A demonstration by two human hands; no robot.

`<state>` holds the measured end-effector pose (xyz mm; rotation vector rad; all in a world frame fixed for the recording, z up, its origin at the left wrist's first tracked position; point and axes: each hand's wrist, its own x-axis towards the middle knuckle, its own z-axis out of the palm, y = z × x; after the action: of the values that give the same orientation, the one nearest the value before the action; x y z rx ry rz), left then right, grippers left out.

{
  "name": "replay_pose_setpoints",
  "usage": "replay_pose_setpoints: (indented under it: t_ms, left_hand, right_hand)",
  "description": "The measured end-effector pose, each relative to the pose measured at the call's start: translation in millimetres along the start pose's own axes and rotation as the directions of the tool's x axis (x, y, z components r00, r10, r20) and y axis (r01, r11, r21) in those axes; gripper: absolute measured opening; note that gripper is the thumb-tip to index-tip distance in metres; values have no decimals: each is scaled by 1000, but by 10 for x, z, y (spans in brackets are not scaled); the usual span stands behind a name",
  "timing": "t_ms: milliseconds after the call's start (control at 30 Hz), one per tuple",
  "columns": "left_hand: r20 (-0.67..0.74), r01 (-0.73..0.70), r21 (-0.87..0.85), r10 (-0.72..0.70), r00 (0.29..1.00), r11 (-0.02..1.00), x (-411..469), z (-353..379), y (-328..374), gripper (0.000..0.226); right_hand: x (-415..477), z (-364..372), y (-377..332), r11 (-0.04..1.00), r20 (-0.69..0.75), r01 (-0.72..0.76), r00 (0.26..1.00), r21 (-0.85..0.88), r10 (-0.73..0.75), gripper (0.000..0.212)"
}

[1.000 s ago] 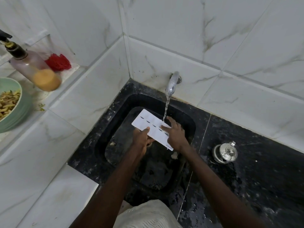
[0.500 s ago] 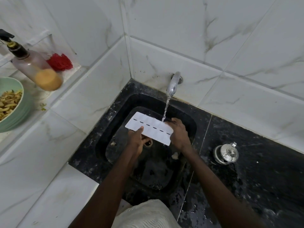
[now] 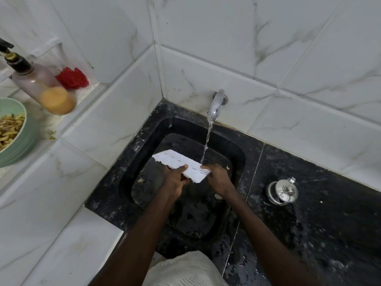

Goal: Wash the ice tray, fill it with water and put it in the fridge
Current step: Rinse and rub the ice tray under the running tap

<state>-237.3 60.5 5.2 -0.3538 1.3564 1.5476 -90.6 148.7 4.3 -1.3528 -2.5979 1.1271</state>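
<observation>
I have my left forearm and right forearm bare, stretched forward and angled inward, so the hands sit close together out in front. My left hand grips the near long edge of the ice tray, thumb on top and fingers curled underneath. My right hand holds the tray's right end, back of the hand up, fingertips on its top.

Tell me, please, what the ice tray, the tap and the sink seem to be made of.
The ice tray looks like white matte plastic: thin, moulded cells. The tap seems polished metal, since it mirrors the light. The sink appears to be black speckled stone, perhaps granite, wet and glossy.
</observation>
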Motion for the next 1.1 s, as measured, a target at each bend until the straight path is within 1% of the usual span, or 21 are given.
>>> replay_pose_setpoints:
  t_ms: [100, 133, 167, 233, 267, 333, 400, 467, 533, 600, 633, 700, 767, 833, 900, 967, 1033, 1100]
  left_hand:
    - [-82, -79, 117, 89, 993, 990, -7, 60, -5, 68]
    - [-106, -120, 175, 140, 984, 977, -29, 88, -2, 67]
    - [-121, -180, 251, 215, 969, 951, -50, 108, -6, 66]
    - [-114, -297, 416, 373, 921, 859, -82, 128, -20, 67]
    - [-101, -332, 464, 422, 901, 821, -88, 133, -25, 67]
    - [-82, -365, 492, 459, 885, 791, -86, 135, -49, 68]
    - [-76, -363, 479, 450, 890, 799, -90, 155, -56, 74]
    - [-74, -341, 460, 418, 906, 820, -85, 173, -71, 73]
    - [-66, -333, 442, 400, 914, 833, -72, 188, -87, 72]
    - [-64, -334, 421, 395, 917, 843, -50, 189, -83, 77]
    - [-63, -336, 405, 392, 918, 850, -37, 183, -83, 77]
    - [-63, -324, 355, 368, 928, 877, -32, 170, -74, 77]
    - [-58, -287, 286, 315, 947, 914, -44, 171, -71, 74]
    - [-44, -267, 242, 285, 957, 933, -56, 187, -83, 69]
    - [-48, -270, 229, 288, 956, 935, -63, 196, -61, 67]
    - [-51, -274, 205, 290, 956, 939, -44, 176, -28, 68]
    - [-62, -250, 181, 265, 962, 951, -43, 150, -3, 69]
    - [-46, -223, 172, 234, 971, 960, -67, 146, -8, 68]
  right_hand:
    - [-39, 40, 11, 999, 27, 17, 999, -27, -17, 52]
    - [-46, 51, 6, 999, 23, 16, 1000, -29, -15, 52]
    - [-52, 60, -7, 1000, 12, 9, 1000, -26, -9, 55]
    - [-50, 68, -39, 1000, -20, 2, 1000, -16, -2, 61]
    - [-42, 72, -51, 1000, -37, 6, 999, -13, -7, 63]
    - [-20, 77, -72, 1000, -42, 16, 999, -9, -16, 63]
    - [2, 80, -91, 1000, -27, 15, 1000, 0, -15, 55]
    - [26, 90, -95, 1000, -17, 12, 1000, -6, -12, 50]
    - [43, 101, -96, 1000, 34, -21, 999, -17, 21, 57]
    - [50, 119, -85, 1000, 70, -15, 997, 0, 15, 62]
    - [47, 118, -73, 1000, 60, -13, 998, 24, 11, 58]
    - [52, 88, -29, 998, -13, -29, 999, 58, 30, 49]
    - [76, 52, 13, 996, -76, -61, 995, -64, 56, 48]
    - [105, 39, 8, 985, -67, -72, 996, -155, 63, 53]
    - [122, 52, -23, 988, -7, -30, 1000, -150, 29, 57]
    - [102, 59, -29, 997, 4, 27, 1000, -77, -26, 52]
    - [97, 20, -7, 1000, -76, 13, 997, -17, -15, 42]
    - [125, -21, 15, 993, -132, -44, 991, -107, 30, 40]
